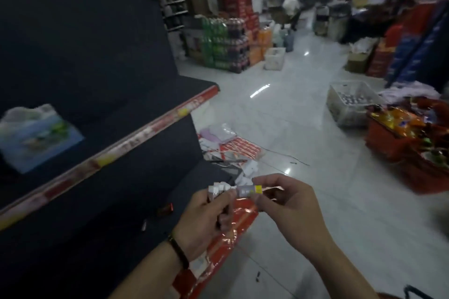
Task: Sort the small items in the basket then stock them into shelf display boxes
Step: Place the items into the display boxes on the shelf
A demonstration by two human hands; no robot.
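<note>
Fingers of my left hand curl round bunch of small flat packets, crinkly and white-topped, just off shelf's front edge. My right hand pinches one slim packet, pale with yellow end, just beside bunch. Dark band on left wrist. Shelf matt black, edged with glossy red strip; blue box sits on it, blurred. Red basket right of shelf, well apart, heaped with shiny wrappers. Floor beyond shelf glossy white tile; paper litter near shelf's end.

Single head-worn wide-angle view, facing forward-down; left hand, right hand close below, shelf at left
</note>
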